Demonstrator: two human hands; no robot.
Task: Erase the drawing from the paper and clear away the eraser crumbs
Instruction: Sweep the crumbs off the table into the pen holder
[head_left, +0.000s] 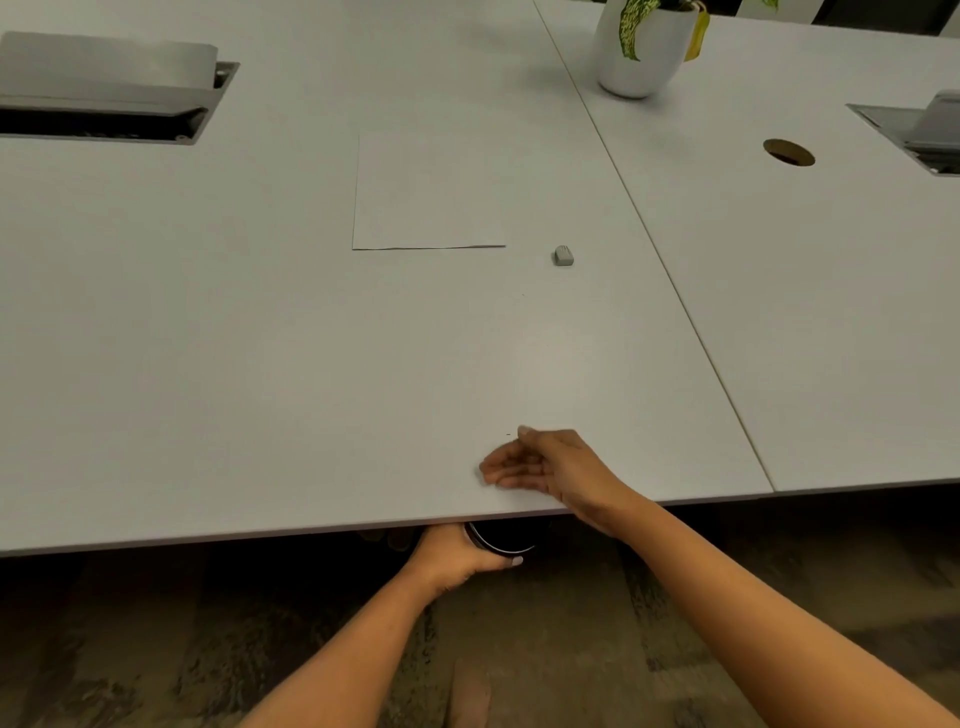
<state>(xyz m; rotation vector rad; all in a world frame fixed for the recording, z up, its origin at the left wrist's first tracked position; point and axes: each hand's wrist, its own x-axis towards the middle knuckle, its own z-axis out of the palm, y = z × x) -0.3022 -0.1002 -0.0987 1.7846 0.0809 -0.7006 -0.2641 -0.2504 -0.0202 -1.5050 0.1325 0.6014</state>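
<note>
A blank white sheet of paper lies flat on the white table, towards the far middle. A small grey eraser rests on the table just right of the paper's near corner. My right hand lies on its edge near the table's front rim, fingers curled loosely and pointing left, holding nothing. A tiny dark crumb sits just beyond its fingertips. Below the table's rim my left hand grips a dark round container, partly hidden under the tabletop.
A white plant pot stands at the far right. Cable boxes with raised lids are sunk into the table at far left and far right. A round cable hole lies beside a seam between two tabletops.
</note>
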